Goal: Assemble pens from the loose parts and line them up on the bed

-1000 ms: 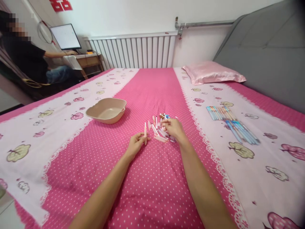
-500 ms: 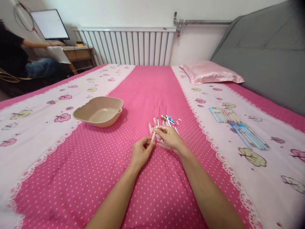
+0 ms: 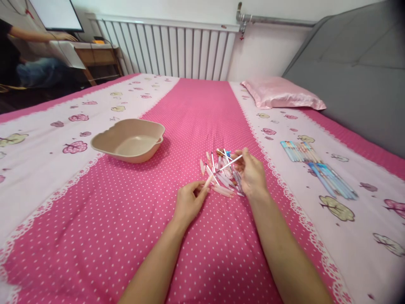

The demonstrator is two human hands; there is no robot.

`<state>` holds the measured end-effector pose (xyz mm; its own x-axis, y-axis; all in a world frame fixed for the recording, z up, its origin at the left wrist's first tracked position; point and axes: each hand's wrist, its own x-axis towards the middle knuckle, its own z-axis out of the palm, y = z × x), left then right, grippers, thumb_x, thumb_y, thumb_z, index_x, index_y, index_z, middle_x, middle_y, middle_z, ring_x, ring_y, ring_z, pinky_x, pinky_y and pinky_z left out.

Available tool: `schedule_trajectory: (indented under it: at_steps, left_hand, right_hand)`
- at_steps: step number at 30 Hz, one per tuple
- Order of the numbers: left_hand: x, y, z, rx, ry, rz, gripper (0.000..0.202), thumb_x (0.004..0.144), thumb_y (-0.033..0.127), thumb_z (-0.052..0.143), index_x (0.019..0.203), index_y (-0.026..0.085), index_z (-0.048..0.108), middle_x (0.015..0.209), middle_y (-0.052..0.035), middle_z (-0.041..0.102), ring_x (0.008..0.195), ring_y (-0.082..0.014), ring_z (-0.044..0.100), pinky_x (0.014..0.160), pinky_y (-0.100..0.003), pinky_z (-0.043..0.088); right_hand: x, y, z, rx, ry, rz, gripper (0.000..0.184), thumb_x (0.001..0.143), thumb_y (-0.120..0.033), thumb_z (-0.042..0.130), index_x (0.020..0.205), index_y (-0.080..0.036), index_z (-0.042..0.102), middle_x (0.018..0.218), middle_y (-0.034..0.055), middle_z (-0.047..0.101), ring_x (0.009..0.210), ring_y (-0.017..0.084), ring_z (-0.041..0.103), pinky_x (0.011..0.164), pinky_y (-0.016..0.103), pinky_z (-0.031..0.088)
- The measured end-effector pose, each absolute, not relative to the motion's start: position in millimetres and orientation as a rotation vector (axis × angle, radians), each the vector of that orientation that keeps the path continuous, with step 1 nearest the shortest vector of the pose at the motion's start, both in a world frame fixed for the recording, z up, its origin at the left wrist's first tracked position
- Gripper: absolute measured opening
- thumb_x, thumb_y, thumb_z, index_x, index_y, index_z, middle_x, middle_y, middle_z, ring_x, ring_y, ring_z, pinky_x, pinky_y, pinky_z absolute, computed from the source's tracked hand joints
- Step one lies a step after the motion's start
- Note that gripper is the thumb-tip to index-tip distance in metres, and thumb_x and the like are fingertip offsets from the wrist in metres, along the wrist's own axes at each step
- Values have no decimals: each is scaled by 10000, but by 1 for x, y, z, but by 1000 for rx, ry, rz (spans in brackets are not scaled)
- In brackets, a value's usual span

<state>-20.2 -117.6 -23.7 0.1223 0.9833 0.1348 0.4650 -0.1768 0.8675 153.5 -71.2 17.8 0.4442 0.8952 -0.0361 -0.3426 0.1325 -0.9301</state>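
My left hand (image 3: 190, 202) pinches a short pale pink pen barrel (image 3: 208, 181), its free end tilted up to the right. In my right hand (image 3: 253, 172) is a thin white pen refill (image 3: 230, 164), held near one end, with the other end sloping down toward the barrel. Whether that tip touches the barrel I cannot tell. Under and between both hands lies a loose pile of pen parts (image 3: 224, 180), with pale pink barrels, white refills and small caps. A small blue piece (image 3: 228, 154) and a brown one (image 3: 220, 152) sit at its far side, too small to name.
A beige plastic basin (image 3: 133, 143) stands on the pink dotted bedsheet (image 3: 126, 236) at left. Two rows of pens, one upper (image 3: 300, 152) and one lower (image 3: 332, 180), lie at right. Beyond are a pink pillow (image 3: 281, 93), a radiator (image 3: 171, 48) and a person (image 3: 34, 46) by a monitor.
My right hand has moved right, away from the pink barrel, and now holds a white refill. My left hand keeps the barrel in nearly the same place. The view has tipped slightly downward.
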Motion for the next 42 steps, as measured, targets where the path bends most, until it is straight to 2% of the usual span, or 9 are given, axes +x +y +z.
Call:
schedule_trajectory:
  at_steps: [5,10,14,18,22,27,32,36,42]
  left_hand:
    - [-28,-113,-24,1649,1697,1090,285,789,363,577,964,168,690,677,-29,674,562,-162,579,542,-254,410]
    - [-32,-103,-24,1664,1891,1191,406,776,316,580,1129,117,602,924,-114,673,762,-219,616,709,-331,459]
    - [-20,-96,-16,2032,2064,1154,311,828,362,517,988,143,669,973,-128,650,933,-266,578,816,-369,427]
    - [4,-81,1,2135,2210,714,420,871,471,418,891,177,717,916,-122,693,976,-291,575,900,-414,372]
    - [20,-57,7,1961,2307,533,399,813,432,493,778,110,726,808,-199,698,853,-339,628,792,-437,417]
    - [19,-40,3,1767,2311,503,284,771,365,573,725,111,691,771,-204,687,806,-340,648,669,-386,437]
    - [10,-51,9,1679,2171,703,300,805,402,546,663,150,626,654,-114,657,657,-250,633,583,-314,416]
    - [8,-86,5,1730,1942,981,306,890,423,441,884,166,607,798,-47,679,687,-151,616,595,-239,425]
    - [9,-133,-13,1826,1519,1326,211,876,362,517,892,174,611,756,-5,639,627,-114,544,593,-222,414]
  right_hand:
    - [172,-69,20,-1036,-356,924,296,779,-480,632,772,-188,587,658,-16,638,589,90,609,501,177,454]
    - [171,-68,22,-1002,-282,1060,226,843,-395,595,765,-182,586,631,-17,636,539,80,594,445,160,439]
    - [165,-70,25,-952,-238,1105,235,867,-363,575,743,-163,590,601,-31,629,500,53,571,441,135,424]
    - [165,-70,26,-914,-237,1102,254,886,-359,542,752,-151,599,587,-34,630,487,48,566,447,134,421]
    - [168,-70,25,-907,-256,1106,279,808,-424,630,754,-152,603,597,-35,637,492,54,571,446,139,420]
    - [174,-70,27,-909,-254,1108,317,761,-466,664,756,-155,601,626,-28,637,530,62,580,454,144,420]
    - [182,-72,32,-913,-285,1040,338,731,-493,672,764,-161,618,619,-62,562,493,37,507,432,142,377]
    - [183,-74,35,-877,-352,1015,391,675,-525,705,770,-152,636,533,-103,412,404,14,353,376,144,287]
    - [166,-91,52,-807,-696,855,364,773,-517,624,781,-155,653,498,-81,428,406,36,380,391,177,313]
